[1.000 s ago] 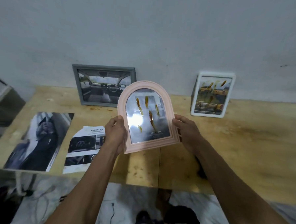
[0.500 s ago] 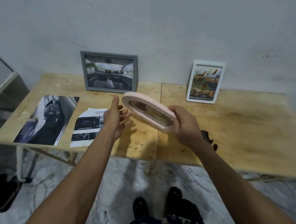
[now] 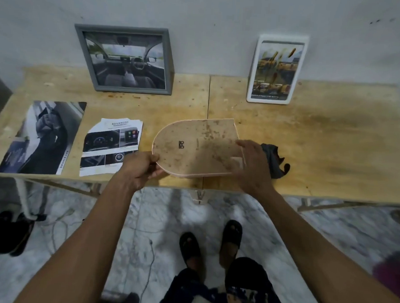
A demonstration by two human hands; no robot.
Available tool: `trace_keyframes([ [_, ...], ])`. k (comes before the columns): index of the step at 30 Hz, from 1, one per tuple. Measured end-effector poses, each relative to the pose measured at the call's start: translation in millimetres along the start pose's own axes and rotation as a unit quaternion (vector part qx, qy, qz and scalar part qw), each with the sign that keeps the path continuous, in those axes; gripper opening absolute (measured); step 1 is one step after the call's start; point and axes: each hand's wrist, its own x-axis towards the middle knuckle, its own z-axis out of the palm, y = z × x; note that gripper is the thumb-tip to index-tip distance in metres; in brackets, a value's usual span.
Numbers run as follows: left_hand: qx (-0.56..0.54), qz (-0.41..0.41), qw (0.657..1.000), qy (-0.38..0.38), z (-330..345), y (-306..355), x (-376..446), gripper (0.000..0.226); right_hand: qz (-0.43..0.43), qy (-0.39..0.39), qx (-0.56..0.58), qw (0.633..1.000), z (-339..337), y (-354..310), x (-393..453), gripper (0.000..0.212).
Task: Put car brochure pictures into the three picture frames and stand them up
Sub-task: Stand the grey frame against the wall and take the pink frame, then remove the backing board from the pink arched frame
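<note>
Pink arched frame (image 3: 195, 146) face-down, back up, just above table (image 3: 322, 139) front edge; left hand (image 3: 139, 169) fingers pinch its rounded end, right hand (image 3: 251, 164) fingers curl over its straight end

Grey frame (image 3: 123, 59), white frame (image 3: 277, 69), pink-edged arched frame (image 3: 198, 146) with brown-speckled tan back, yellowish stained table (image 3: 334, 139).

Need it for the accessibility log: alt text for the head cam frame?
Both hands, left hand and right hand, hold an arched pink frame back-side up over a wooden table. A grey frame and a white frame, both filled, stand against the wall; two brochure pages lie on the left.
</note>
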Motion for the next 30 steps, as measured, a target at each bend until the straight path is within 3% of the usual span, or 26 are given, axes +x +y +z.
trace_keyframes([
  [2,0.006,0.009,1.000,-0.006,-4,-9,6,0.015,0.159,-0.023,0.057,0.985,4,5,8,0.064],
  [4,0.011,0.011,1.000,-0.019,-6,-16,14,0.017,0.251,-0.046,0.136,0.957,14,6,11,0.051],
  [6,0.023,0.006,0.999,-0.022,-7,-21,25,0.016,0.255,-0.034,0.133,0.957,26,7,14,0.031],
  [8,0.023,0.003,1.000,-0.004,-8,-24,39,0.011,0.256,-0.009,0.127,0.958,37,8,21,0.024],
  [17,0.177,0.090,0.979,0.045,8,-14,90,0.036,0.288,0.039,0.076,0.954,78,23,57,0.028],
  [30,0.352,0.154,0.914,0.133,21,-26,99,0.039,0.280,0.069,0.050,0.956,94,30,61,0.022],
])
